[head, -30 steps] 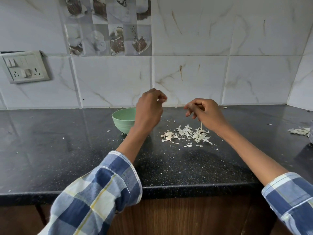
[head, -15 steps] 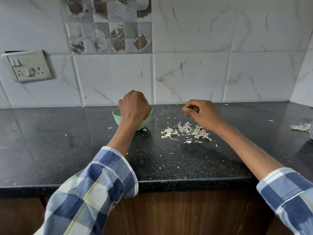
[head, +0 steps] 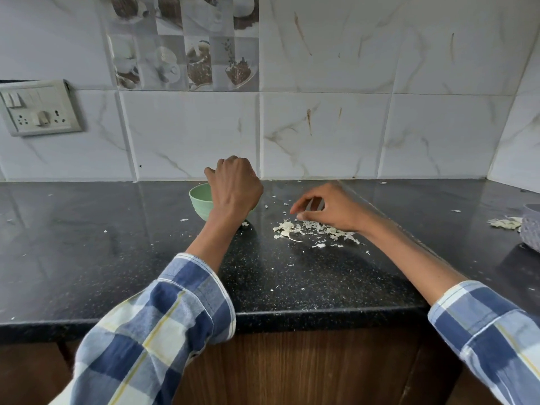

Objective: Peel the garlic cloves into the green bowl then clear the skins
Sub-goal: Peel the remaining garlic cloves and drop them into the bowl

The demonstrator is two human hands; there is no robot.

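Left hand [head: 235, 190] is hovering curled over the green bowl [head: 201, 200], contents hidden; right hand [head: 327, 209] is reaching, fingers loosely bent, toward the skins [head: 309, 230], which a careless sweep could scatter.

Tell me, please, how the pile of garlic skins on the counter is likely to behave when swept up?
The garlic skins look thin and flaky, so probably very light and floppy. Stray flecks dot the counter, suggesting they scatter easily. They would likely crumble rather than lift together.

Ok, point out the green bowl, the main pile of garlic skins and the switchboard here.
green bowl [head: 199, 200], head view, left outer wall below the rim.
pile of garlic skins [head: 317, 229], head view, middle of the heap.
switchboard [head: 39, 108], head view, centre of its faceplate.
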